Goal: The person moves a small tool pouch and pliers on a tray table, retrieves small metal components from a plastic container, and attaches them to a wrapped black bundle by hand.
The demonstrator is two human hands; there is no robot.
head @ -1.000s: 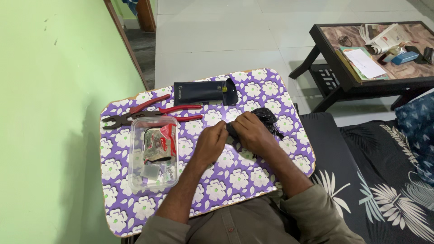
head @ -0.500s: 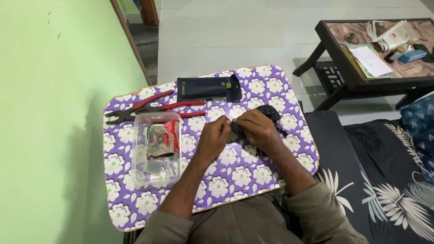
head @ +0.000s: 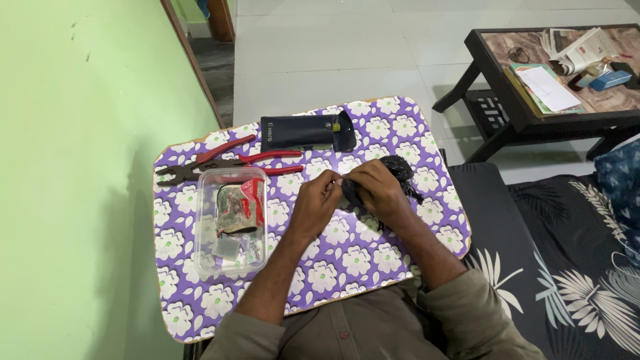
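Hands meet mid-desk [head: 200,313]: left hand [head: 313,207] pinches a strand end, right hand [head: 377,193] clasps the black cord bundle [head: 400,170]. Unpicking seems underway; next needs a steady pull. Plastic box [head: 230,223] left, pliers [head: 220,163], black pouch [head: 307,132] far

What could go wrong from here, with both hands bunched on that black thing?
1. Both hands, left hand and right hand, pinch the black object above the table; a small part might slip free and get lost on the flowered pattern.
2. The pliers lie close beside the left forearm; a sweep could knock them.
3. The open clear plastic box of small parts sits by that elbow and might tip or spill.
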